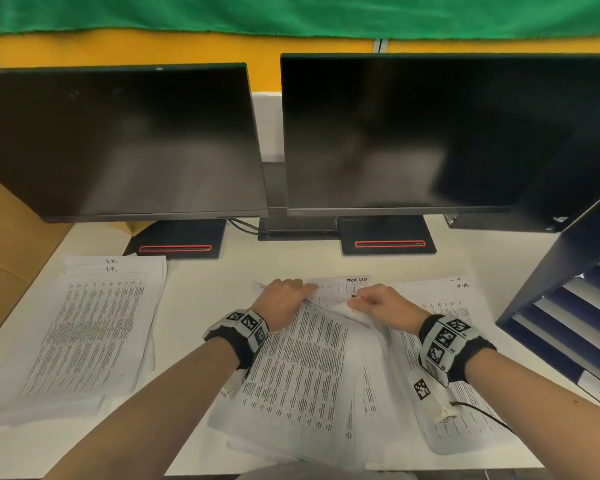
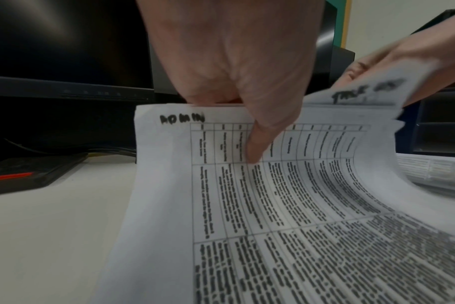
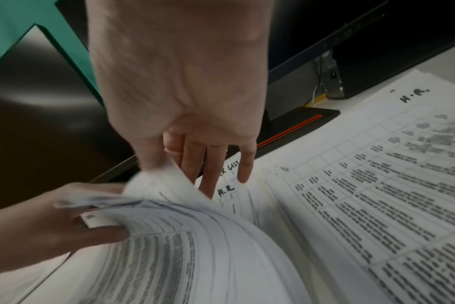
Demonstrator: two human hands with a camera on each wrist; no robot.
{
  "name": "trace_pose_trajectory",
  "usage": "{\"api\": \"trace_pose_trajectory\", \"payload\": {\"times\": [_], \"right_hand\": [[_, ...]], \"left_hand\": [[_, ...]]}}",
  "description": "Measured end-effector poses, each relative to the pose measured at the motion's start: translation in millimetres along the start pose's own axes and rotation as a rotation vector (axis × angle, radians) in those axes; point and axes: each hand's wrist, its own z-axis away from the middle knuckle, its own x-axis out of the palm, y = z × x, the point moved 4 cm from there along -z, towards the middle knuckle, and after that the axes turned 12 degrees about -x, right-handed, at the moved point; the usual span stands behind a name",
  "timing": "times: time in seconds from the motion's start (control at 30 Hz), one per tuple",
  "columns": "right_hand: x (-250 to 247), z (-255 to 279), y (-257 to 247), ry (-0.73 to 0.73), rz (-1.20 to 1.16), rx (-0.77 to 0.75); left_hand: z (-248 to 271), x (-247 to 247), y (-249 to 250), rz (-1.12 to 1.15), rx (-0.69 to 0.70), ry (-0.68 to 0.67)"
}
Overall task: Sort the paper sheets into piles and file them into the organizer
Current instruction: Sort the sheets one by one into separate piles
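White sheets (image 1: 302, 362) are lifted by the left hand (image 1: 282, 299) so the right hand (image 1: 378, 304) can pinch one out to sort.

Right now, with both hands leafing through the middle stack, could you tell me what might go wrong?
1. The left hand pinches the lifted ADMIN sheet and several curled sheets behind it; some could slip and mix.
2. The right hand peels one blurred corner; the paper might crease or tear.
3. The middle stack overlaps the H.R. pile beside it, so sheets may slide into the wrong pile.
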Motion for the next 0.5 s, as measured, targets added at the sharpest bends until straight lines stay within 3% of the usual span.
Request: {"api": "trace_pose_trajectory", "payload": {"times": [0.07,0.17,0.27,0.4,0.5], "right_hand": [[-5,-4,4,0.052,-0.035,0.056],[-19,-17,17,0.197,0.263,0.058],[-22,-27,24,0.156,0.47,0.09],[-23,-31,16,0.195,0.569,-0.02],[-11,-28,21,0.041,0.59,-0.004]], "left_hand": [[1,-1,1,-0.051,0.032,0.006],[4,-2,1,-0.069,0.045,0.038],[8,-6,2,-0.044,0.065,0.066],[11,-6,1,-0.028,0.064,0.076],[12,-5,1,-0.034,0.039,0.079]]}}
